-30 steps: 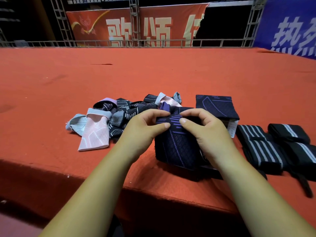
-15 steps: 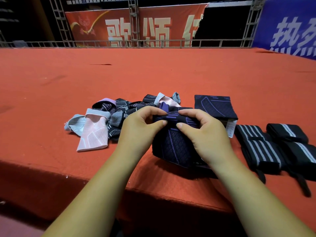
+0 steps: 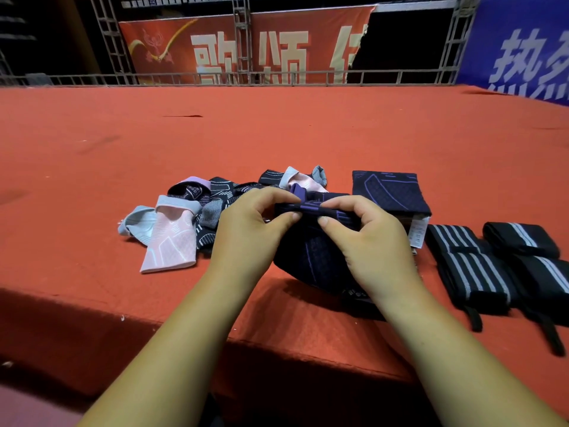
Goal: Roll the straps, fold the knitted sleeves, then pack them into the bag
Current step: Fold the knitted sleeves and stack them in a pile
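Observation:
A dark navy knitted sleeve with purple lines (image 3: 311,257) lies near the front of the red surface. My left hand (image 3: 246,232) and my right hand (image 3: 366,238) both pinch its far edge, thumbs facing me, and the fabric is bunched between them. Behind it on the right a folded navy sleeve (image 3: 389,192) lies flat with a white tag. To the left lies a pile of unfolded sleeves (image 3: 215,198), with a pink sleeve (image 3: 172,241) at its front. Black straps with grey stripes (image 3: 471,263) lie at the right. No bag is visible.
The red cloth surface (image 3: 277,134) stretches far back to a metal rail and banners. Its front edge (image 3: 92,306) drops off just before my forearms. A second pair of striped straps (image 3: 529,248) lies at the far right edge.
Both hands have drawn the sleeve's far edge toward me and down, so the fabric is more bunched. The other items have not moved.

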